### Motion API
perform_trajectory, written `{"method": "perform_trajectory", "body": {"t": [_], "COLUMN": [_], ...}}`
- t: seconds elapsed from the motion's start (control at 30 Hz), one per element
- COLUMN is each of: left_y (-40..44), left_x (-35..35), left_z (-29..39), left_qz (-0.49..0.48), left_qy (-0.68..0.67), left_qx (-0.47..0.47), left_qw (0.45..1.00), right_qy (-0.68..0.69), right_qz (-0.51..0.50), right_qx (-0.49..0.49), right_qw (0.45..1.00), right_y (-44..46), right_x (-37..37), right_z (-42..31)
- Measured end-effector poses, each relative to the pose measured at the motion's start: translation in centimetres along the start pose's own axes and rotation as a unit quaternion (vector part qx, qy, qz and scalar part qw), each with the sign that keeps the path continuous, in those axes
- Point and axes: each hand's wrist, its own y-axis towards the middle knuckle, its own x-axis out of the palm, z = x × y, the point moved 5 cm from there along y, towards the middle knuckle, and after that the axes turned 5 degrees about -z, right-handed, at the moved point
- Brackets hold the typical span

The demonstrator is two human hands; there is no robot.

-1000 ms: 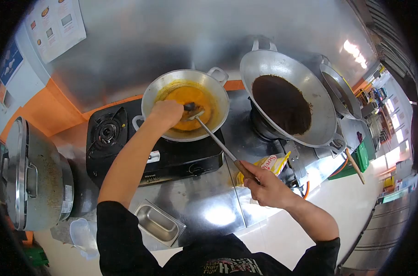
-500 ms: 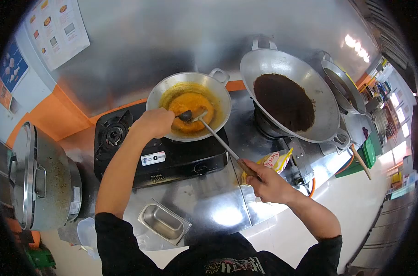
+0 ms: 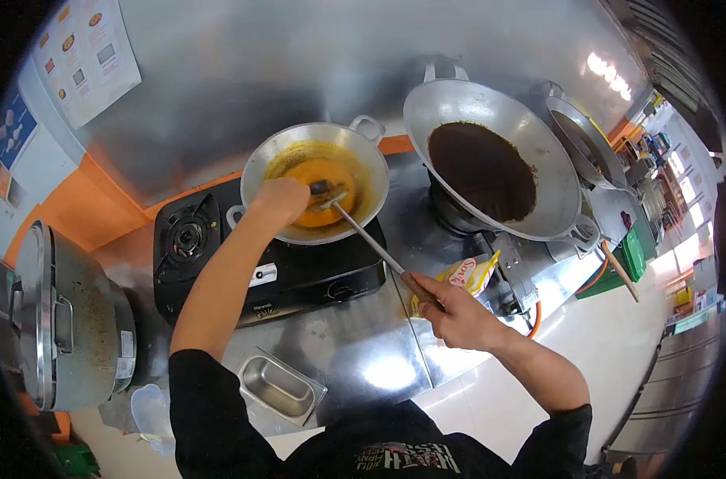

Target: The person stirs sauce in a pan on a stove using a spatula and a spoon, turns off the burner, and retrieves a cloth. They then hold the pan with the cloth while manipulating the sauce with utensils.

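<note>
My left hand [image 3: 281, 202] is closed over the near-left side of a wok [image 3: 368, 160] of orange-yellow sauce [image 3: 311, 169]. It grips a small dark spoon [image 3: 321, 188], whose handle is mostly hidden under my fingers. My right hand [image 3: 457, 314] is wrapped round the wooden handle of a long metal spatula [image 3: 369, 239]. The spatula's head dips into the sauce close to the spoon; whether the two touch I cannot tell. The wok sits on a black gas stove [image 3: 315, 291].
A larger wok [image 3: 555, 152] with dark brown contents stands to the right, another pan [image 3: 599, 148] beyond it. A yellow-white packet [image 3: 467, 275] lies near my right hand. In front are a steel container [image 3: 279, 389] and a plastic tub [image 3: 151, 415]; a big lidded pot [image 3: 95, 335] is at left.
My left hand has shifted slightly up and right relative to the wok, with the spoon turned in its grip. The spatula stays in the sauce. The whole view has moved a little.
</note>
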Motion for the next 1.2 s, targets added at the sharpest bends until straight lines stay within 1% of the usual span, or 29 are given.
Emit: {"method": "perform_trajectory", "body": {"t": [0.1, 0.13, 0.23, 0.43, 0.5, 0.53, 0.6, 0.63, 0.7, 0.73, 0.8, 0.93, 0.97, 1.07, 1.17, 1.2], "left_y": [-2.2, -3.0, -5.6, -3.8, -2.1, -1.4, 0.1, 0.5, -0.3, -0.8, -1.8, -5.0, -5.0, -5.9, -5.7, -5.5], "left_x": [0.1, -0.2, -1.8, -2.6, -2.3, -2.0, -0.6, 0.1, -0.2, -0.3, -0.3, -1.7, -1.6, -1.6, -0.6, -0.3], "left_z": [-1.0, -1.2, -0.8, 0.7, 1.2, 1.4, 0.9, 0.3, -0.4, -0.9, -2.3, -4.3, -5.0, -5.8, -6.1, -6.1], "left_qz": [-0.020, -0.027, -0.041, 0.012, 0.012, 0.013, 0.024, 0.030, 0.009, -0.003, 0.009, -0.001, -0.024, -0.001, 0.005, 0.002], "left_qy": [0.001, -0.003, -0.003, -0.080, -0.064, -0.056, -0.036, -0.025, 0.001, 0.015, 0.012, -0.035, -0.044, -0.077, -0.121, -0.116], "left_qx": [-0.015, -0.023, -0.008, 0.016, 0.030, 0.037, 0.016, 0.006, -0.007, -0.013, -0.031, -0.050, -0.055, -0.052, -0.040, -0.046], "left_qw": [1.000, 0.999, 0.999, 0.997, 0.997, 0.998, 0.999, 0.999, 1.000, 1.000, 0.999, 0.998, 0.997, 0.996, 0.992, 0.992], "right_qy": [-0.033, -0.034, -0.037, -0.032, -0.027, -0.008, 0.030, 0.092, 0.216, 0.226, 0.248, 0.198, 0.209, 0.190, 0.146, 0.131], "right_qz": [0.003, 0.004, 0.006, 0.015, 0.009, 0.009, 0.010, -0.003, -0.030, -0.028, -0.029, -0.010, -0.014, -0.024, -0.019, -0.016], "right_qx": [0.054, 0.050, 0.031, -0.001, 0.009, 0.017, 0.030, 0.054, 0.099, 0.098, 0.098, 0.137, 0.141, 0.170, 0.162, 0.158], "right_qw": [0.998, 0.998, 0.999, 0.999, 1.000, 1.000, 0.999, 0.994, 0.971, 0.969, 0.963, 0.970, 0.968, 0.967, 0.976, 0.979], "right_y": [-0.2, -0.2, -0.2, 0.1, 0.2, 0.1, 0.0, -0.2, -0.8, -1.2, -2.3, -4.8, -5.3, -6.1, -5.5, -5.2], "right_x": [-0.2, -0.3, -0.4, 0.0, 0.3, 0.4, 0.4, 0.3, -0.2, -0.6, -1.3, -3.3, -3.6, -4.0, -3.9, -3.9], "right_z": [0.1, -0.2, -0.6, 0.2, 0.8, 0.8, 0.6, 0.4, -0.6, -1.2, -2.5, -4.1, -4.0, -4.4, -4.3, -4.3]}}
